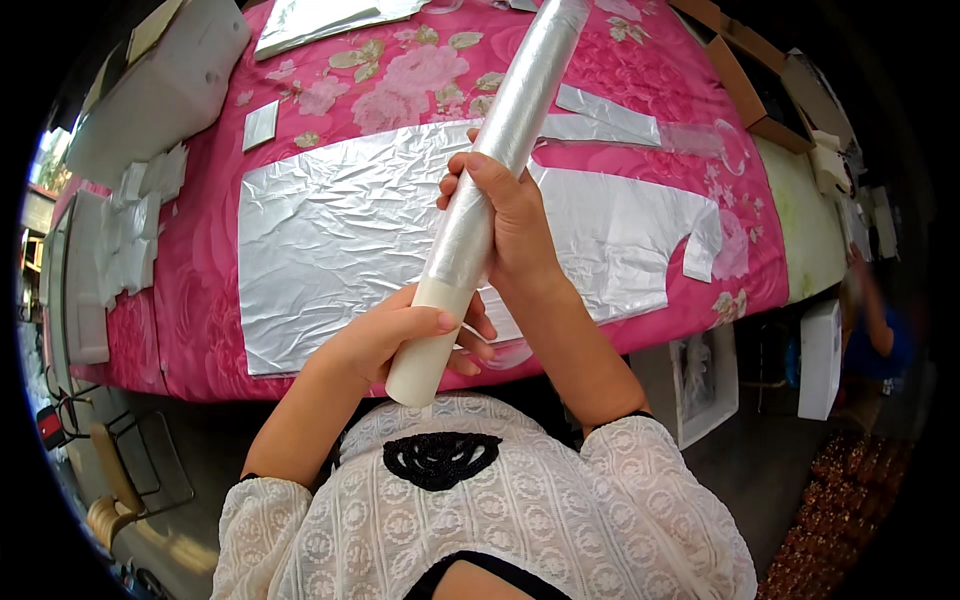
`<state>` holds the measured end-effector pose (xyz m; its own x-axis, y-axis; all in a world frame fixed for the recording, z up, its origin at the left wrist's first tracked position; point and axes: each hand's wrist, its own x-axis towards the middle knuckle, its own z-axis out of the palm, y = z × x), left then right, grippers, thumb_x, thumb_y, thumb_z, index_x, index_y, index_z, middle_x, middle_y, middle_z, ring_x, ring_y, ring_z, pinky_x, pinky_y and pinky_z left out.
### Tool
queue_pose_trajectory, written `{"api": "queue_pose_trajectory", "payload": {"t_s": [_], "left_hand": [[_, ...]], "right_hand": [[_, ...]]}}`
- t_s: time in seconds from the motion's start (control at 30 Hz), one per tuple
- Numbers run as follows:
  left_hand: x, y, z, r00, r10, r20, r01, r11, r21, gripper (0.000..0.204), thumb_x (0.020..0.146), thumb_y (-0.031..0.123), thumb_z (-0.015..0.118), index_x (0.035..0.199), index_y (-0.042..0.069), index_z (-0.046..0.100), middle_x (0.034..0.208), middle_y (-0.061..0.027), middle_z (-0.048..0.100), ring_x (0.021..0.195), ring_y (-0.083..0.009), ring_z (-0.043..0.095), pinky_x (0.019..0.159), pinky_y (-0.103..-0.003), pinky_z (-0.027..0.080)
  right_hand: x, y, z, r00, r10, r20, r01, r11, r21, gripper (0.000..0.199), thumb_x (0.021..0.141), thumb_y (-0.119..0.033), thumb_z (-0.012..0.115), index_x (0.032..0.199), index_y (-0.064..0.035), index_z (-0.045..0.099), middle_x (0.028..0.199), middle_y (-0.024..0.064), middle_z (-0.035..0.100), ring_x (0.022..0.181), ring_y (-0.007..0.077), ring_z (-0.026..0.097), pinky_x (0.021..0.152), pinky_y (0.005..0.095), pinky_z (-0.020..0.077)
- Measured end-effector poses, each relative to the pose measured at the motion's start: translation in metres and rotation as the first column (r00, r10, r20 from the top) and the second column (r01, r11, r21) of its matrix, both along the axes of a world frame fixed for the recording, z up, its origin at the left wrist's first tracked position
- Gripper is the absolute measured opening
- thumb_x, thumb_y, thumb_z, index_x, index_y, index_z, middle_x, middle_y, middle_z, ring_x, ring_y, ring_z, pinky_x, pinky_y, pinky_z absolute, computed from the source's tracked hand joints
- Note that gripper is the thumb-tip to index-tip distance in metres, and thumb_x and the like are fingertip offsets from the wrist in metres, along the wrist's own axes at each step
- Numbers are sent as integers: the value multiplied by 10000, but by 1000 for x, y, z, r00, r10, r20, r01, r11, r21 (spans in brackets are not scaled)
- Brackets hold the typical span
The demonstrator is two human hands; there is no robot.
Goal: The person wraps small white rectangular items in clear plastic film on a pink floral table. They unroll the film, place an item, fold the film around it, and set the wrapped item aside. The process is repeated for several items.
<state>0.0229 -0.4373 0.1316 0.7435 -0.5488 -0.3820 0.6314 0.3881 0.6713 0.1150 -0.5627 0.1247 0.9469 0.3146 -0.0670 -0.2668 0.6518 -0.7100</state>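
A long roll of clear, shiny plastic film (510, 110) on a smooth, cream-white tube (412, 372) could tip or slide if the left hand (385, 335), its hold looking loose, let go, since much of the length reaches past both hands. A drop would probably crease the wrinkled silver, foil-like sheet (330, 230) spread beneath it on a worktop (205, 260) covered in pink, flower-patterned cloth. A loose film edge might also unwind, though none can be made out. The roll slants over the sheet, rising from the person's white, lacy top (560, 500) toward the upper right. The right hand (518, 220) is closed around the film-wrapped stretch, thumb on top, while the left curls round the tube at the near end, fingers partly spread. Beyond the sheet, right of the roll, lies a narrow, folded silver strip (610, 120).
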Motion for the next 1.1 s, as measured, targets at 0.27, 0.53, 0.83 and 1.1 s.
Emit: {"api": "queue_pose_trajectory", "payload": {"t_s": [0.27, 0.53, 0.83, 1.1], "left_hand": [[14, -3, -36, 937, 201, 287, -297, 890, 347, 551, 871, 494, 474, 1166, 29, 448, 984, -105, 573, 826, -186, 609, 665, -309, 501], [2, 9, -30, 989, 112, 92, -143, 868, 476, 439, 884, 423, 535, 1100, 41, 512, 780, -72, 587, 651, -118, 578, 566, -252, 494], [-14, 11, -31, 994, -14, 112, -29, 929, 368, 388, 858, 387, 598, 992, 28, 534, 780, -62, 607, 636, -125, 585, 566, -263, 497], [-13, 3, -28, 998, -33, 54, 14, 946, 324, 520, 821, 431, 627, 1148, 39, 526, 746, -62, 588, 610, -125, 567, 558, -265, 487]], "right_hand": [[-11, 13, -25, 991, -96, 97, 117, 965, -235, 395, 795, -149, 655, 1052, 15, 403, 870, 91, 538, 745, 151, 580, 645, 294, 504], [18, 2, -24, 996, 13, -86, -23, 993, -117, 494, 763, -153, 698, 1129, 20, 416, 876, 97, 547, 811, 176, 577, 703, 326, 508], [105, -76, 12, 990, -122, -67, 117, 990, -81, 300, 755, -119, 697, 983, -5, 540, 905, 101, 575, 834, 200, 595, 768, 335, 523], [125, -131, 30, 895, -303, 327, 431, 776, -461, 199, 868, -200, 560, 1018, -85, 620, 950, 22, 621, 778, 96, 541, 654, 253, 440]]}}
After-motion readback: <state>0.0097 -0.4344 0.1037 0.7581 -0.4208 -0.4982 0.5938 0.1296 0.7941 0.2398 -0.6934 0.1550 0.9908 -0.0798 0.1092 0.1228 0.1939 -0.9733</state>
